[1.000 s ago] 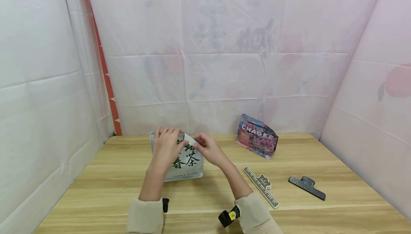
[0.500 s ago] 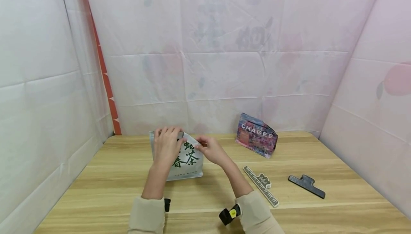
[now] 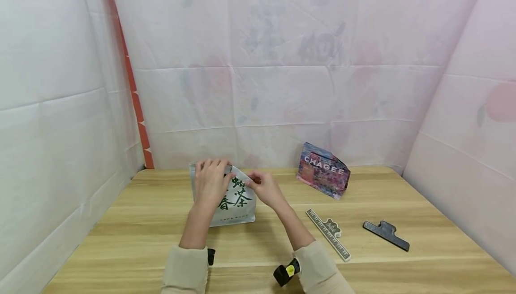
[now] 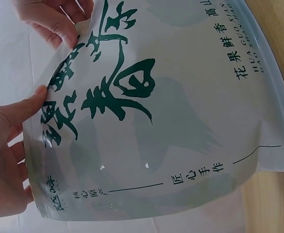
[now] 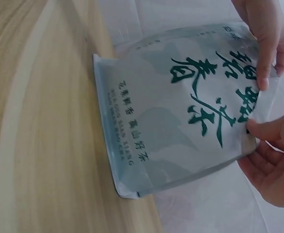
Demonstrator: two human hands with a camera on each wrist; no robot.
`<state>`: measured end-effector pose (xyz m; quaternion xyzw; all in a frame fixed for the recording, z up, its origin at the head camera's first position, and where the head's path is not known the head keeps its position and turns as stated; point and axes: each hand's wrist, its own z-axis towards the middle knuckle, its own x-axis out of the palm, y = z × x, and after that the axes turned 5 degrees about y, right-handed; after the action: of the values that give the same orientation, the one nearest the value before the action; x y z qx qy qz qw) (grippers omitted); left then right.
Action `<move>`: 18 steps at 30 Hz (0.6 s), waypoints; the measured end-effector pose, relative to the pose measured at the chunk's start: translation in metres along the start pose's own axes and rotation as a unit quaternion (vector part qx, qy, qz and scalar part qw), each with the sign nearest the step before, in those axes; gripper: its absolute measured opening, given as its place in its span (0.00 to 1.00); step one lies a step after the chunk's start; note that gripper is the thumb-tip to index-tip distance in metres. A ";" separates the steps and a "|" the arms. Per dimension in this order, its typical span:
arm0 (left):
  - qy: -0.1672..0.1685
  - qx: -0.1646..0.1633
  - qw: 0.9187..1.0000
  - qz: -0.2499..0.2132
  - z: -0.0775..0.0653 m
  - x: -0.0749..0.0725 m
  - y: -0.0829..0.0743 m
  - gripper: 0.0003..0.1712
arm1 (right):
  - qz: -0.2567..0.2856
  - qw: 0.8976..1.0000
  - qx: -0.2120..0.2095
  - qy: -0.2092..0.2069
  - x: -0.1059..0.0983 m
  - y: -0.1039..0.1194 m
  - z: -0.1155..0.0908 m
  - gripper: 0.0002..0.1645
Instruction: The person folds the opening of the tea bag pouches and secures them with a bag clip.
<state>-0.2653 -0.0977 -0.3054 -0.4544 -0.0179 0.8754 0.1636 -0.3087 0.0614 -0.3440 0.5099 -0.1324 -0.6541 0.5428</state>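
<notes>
A pale tea bag [image 3: 235,211] with large green characters stands upright on the table, its top edge folded over at the right corner. My left hand [image 3: 210,182] grips the top edge at the left, thumb on the front and fingers behind. At the right corner my right hand [image 3: 265,188] pinches the folded edge between thumb and fingers. In the left wrist view, the left thumb presses the printed front of the tea bag [image 4: 180,107] near its top. Both thumbs lie on the front of the tea bag [image 5: 166,111] in the right wrist view.
A colourful CHAGEE bag [image 3: 324,170] stands at the back right of the wooden table [image 3: 141,231]. Nearer lie a white-edged bag clip [image 3: 328,235] with a scale pattern and a black bag clip [image 3: 386,235]. Cloth walls enclose the back and sides.
The right hand's fingers have closed in on the folded corner and shifted slightly. The left hand stays on the top edge. The tea bag and clips keep their places.
</notes>
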 end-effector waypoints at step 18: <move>0.031 0.002 0.999 -0.016 0.000 -0.005 0.002 0.15 | -0.004 1.000 -0.014 0.002 -0.005 -0.006 0.001 0.03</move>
<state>-0.2635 -0.1007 -0.3017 -0.4808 -0.0181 0.8582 0.1787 -0.3132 0.0674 -0.3457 0.5039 -0.1205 -0.6572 0.5474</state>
